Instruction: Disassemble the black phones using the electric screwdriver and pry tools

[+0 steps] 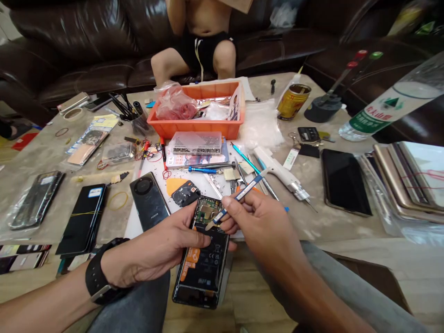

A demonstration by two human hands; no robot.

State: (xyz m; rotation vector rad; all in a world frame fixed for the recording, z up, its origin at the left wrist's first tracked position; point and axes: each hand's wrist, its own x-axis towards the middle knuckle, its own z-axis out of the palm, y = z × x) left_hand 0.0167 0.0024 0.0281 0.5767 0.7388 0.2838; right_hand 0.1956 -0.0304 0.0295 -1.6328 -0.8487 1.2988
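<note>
My left hand (156,252) grips an opened phone (203,263) by its left edge, thumb lying across the black battery. The phone has no back cover, and its circuit board shows at the top. My right hand (258,222) pinches a blue-and-white pry tool (239,195), whose flat tip rests on the upper part of the phone near the board. A black watch sits on my left wrist. The phone hangs over the table's near edge, above my lap.
The table holds an orange tray (194,125) of parts, a clear screw box (196,142), a black back cover (150,200), several phones (83,217), screwdrivers (208,169), a can (293,101) and a plastic bottle (388,108). A person sits on the sofa opposite.
</note>
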